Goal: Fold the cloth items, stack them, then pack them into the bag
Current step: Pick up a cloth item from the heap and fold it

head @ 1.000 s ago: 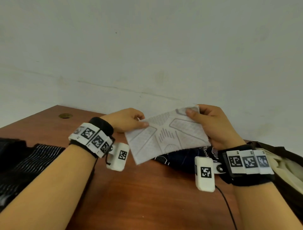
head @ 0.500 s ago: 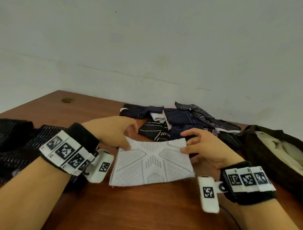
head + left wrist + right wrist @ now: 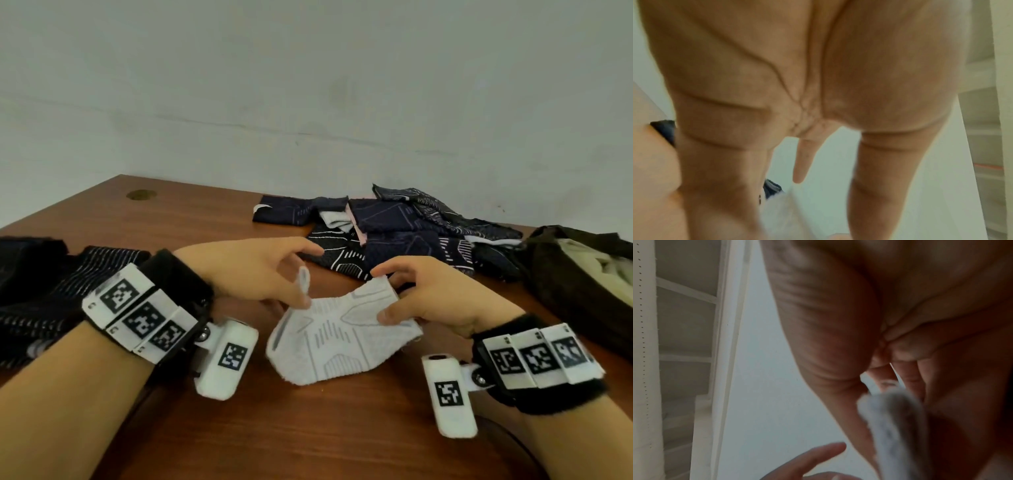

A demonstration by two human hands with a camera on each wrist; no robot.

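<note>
1. We see the white cloth (image 3: 337, 337) held low over the brown worktop (image 3: 308, 428), its long axis running left to right and its far edge lifted.
2. Our left hand (image 3: 253, 270) pinches the cloth's far left corner; our right hand (image 3: 442, 294) pinches its far right edge.
3. A pile of dark cloths (image 3: 404, 233) lies beyond, and the bag (image 3: 565, 274) sits to the right.

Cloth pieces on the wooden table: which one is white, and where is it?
The white cloth with grey line pattern, pinched between the left hand and right hand. The dark navy patterned cloths lie heaped behind it.
</note>
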